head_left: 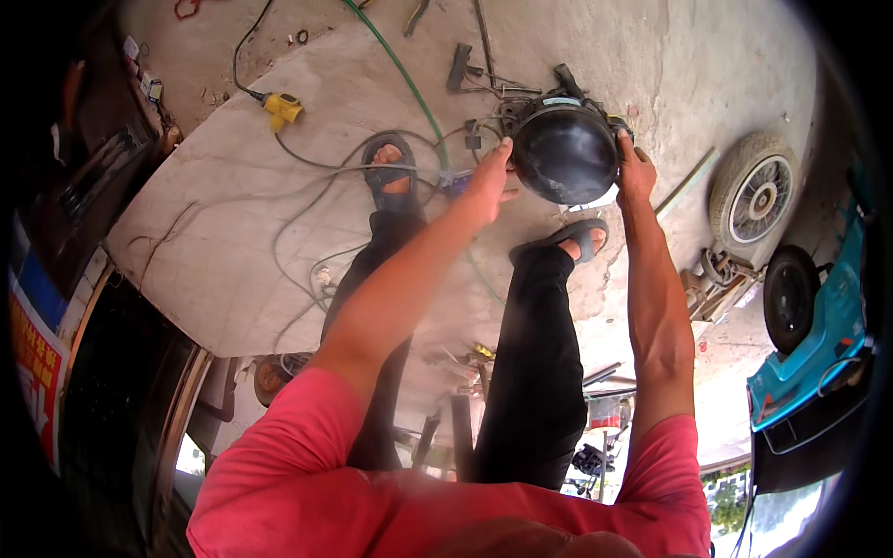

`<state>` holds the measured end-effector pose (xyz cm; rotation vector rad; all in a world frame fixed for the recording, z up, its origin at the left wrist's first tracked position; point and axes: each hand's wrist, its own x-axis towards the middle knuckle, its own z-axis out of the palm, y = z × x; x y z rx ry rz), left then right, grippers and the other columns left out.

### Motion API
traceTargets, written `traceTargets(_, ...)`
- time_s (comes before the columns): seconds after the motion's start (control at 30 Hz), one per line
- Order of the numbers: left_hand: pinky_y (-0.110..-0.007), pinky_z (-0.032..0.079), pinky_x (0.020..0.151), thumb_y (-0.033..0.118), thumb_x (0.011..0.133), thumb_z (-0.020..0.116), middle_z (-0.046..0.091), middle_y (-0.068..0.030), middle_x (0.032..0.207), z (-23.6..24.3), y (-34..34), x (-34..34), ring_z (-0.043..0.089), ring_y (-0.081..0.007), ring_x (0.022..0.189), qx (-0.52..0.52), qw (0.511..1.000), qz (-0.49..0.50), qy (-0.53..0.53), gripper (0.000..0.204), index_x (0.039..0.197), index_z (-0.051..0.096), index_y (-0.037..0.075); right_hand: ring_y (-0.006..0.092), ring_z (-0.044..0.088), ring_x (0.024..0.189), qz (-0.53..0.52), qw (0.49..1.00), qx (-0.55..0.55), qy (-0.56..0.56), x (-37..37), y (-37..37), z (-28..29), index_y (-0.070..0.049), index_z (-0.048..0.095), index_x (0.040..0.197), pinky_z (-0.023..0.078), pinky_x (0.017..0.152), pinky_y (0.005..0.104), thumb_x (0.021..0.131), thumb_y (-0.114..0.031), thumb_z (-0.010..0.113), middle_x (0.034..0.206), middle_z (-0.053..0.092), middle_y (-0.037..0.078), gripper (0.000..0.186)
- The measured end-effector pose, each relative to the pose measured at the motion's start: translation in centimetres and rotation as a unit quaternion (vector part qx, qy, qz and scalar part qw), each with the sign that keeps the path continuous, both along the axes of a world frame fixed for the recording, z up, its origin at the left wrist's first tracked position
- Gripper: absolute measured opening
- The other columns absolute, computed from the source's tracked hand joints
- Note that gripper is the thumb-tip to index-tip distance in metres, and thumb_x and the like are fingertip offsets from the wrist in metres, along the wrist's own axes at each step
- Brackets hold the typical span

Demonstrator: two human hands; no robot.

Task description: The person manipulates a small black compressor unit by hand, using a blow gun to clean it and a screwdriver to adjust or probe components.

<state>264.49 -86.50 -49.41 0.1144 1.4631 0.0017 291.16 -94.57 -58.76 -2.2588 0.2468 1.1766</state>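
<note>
Holding one black dome (566, 153); two hands (636, 173)

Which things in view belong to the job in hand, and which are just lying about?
In hand:
- black domed unit, between both hands
- left hand, at its left side
- right hand, at its right side

Apparently just lying about, touched by neither hand:
- yellow connector
- green hose
- spoked wheel
</note>
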Motion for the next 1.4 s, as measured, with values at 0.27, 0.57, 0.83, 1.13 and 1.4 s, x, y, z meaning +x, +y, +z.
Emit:
traceTargets(0.27, -0.046, 0.050, 0.100, 0.056, 0.104, 0.057, 0.065, -0.0092, 0.134, 5.3, 2.4, -2.8, 0.061, -0.0245, 0.122, 0.072, 0.994, -0.063, 0.058, 0.060, 0.144, 0.058, 0.011, 0.0204, 0.074, 0.088, 0.007, 1.000, 0.021, -0.001, -2.5, -4.8, 10.1, 0.009, 0.059, 0.141, 0.058, 0.070, 0.0305, 0.097, -0.013, 0.063, 0.115, 0.071, 0.018, 0.049)
traceTargets(0.57, -0.032, 0.050, 0.088, 0.039, 0.103, 0.061, 0.070, -0.0065, 0.109, 15.3, -5.9, -12.1, 0.065, -0.0167, 0.100, 0.180, 0.929, -0.322, 0.006, 0.046, 0.135, 0.064, 0.006, 0.0111, 0.066, 0.068, 0.151, 0.938, 0.018, 0.311, -17.2, -16.0, 32.3, 0.004, 0.063, 0.135, 0.048, 0.057, 0.0238, 0.103, -0.006, 0.055, 0.109, 0.073, 0.011, 0.034)
traceTargets(0.83, -0.037, 0.052, 0.099, 0.036, 0.102, 0.062, 0.071, -0.0176, 0.127, 31.1, -16.1, -12.0, 0.067, -0.0268, 0.116, 0.046, 0.944, -0.321, -0.055, 0.052, 0.144, 0.060, 0.005, 0.0243, 0.074, 0.100, 0.394, 0.840, 0.137, 0.347, -22.4, -18.5, 44.3, -0.002, 0.070, 0.123, 0.057, 0.090, 0.0375, 0.096, -0.010, 0.060, 0.113, 0.077, 0.016, 0.029)
traceTargets(1.13, -0.038, 0.053, 0.082, 0.040, 0.105, 0.057, 0.071, -0.0099, 0.103, 34.2, -16.5, -10.5, 0.067, -0.0210, 0.093, -0.017, 0.932, -0.333, -0.144, 0.041, 0.117, 0.070, 0.003, 0.0218, 0.072, 0.104, 0.392, 0.837, 0.093, 0.369, -21.7, -19.5, 48.9, -0.002, 0.068, 0.129, 0.056, 0.094, 0.0354, 0.094, -0.011, 0.064, 0.113, 0.076, 0.013, 0.036)
traceTargets(1.4, -0.034, 0.053, 0.073, 0.033, 0.098, 0.062, 0.071, -0.0067, 0.084, 30.1, -19.8, -12.6, 0.067, -0.0161, 0.076, 0.101, 0.930, -0.352, -0.033, 0.035, 0.101, 0.072, 0.000, 0.0169, 0.070, 0.108, 0.360, 0.855, 0.086, 0.362, -21.3, -20.2, 50.0, -0.002, 0.066, 0.134, 0.055, 0.098, 0.0322, 0.096, -0.007, 0.063, 0.117, 0.075, 0.011, 0.039)
